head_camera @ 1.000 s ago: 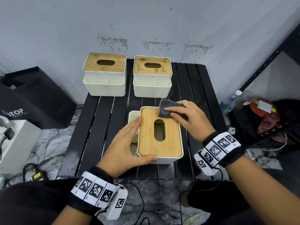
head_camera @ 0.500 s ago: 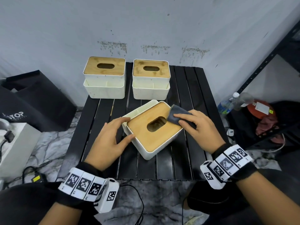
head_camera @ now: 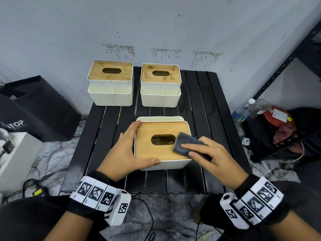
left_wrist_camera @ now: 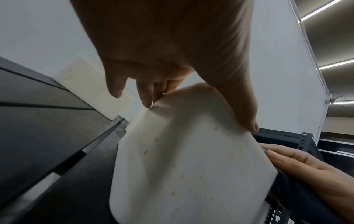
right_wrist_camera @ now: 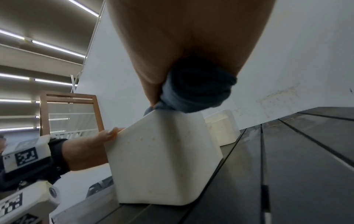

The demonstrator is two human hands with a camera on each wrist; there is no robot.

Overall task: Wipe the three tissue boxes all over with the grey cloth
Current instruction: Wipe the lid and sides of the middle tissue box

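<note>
The near tissue box (head_camera: 156, 134), white with a bamboo lid, stands in the middle of the black slatted table (head_camera: 205, 101). My left hand (head_camera: 128, 148) grips its left end, thumb along the front edge and fingers up the side. My right hand (head_camera: 208, 153) holds the folded grey cloth (head_camera: 185, 139) and presses it on the right part of the lid, beside the slot. The right wrist view shows the cloth (right_wrist_camera: 195, 94) bunched under my palm on the box's top corner (right_wrist_camera: 162, 159). Two more tissue boxes (head_camera: 110, 84) (head_camera: 160, 86) stand side by side at the table's back.
A wall rises right behind the back boxes. A black bag (head_camera: 40, 108) and a white case (head_camera: 15, 153) sit on the floor at left. At right are a black shelf frame (head_camera: 286, 66) and a water bottle (head_camera: 243, 110). Cables lie on the floor.
The near box has turned clockwise a quarter turn, its open compartment going from the left to the far side. The cloth went from the lid's far corner to its right part.
</note>
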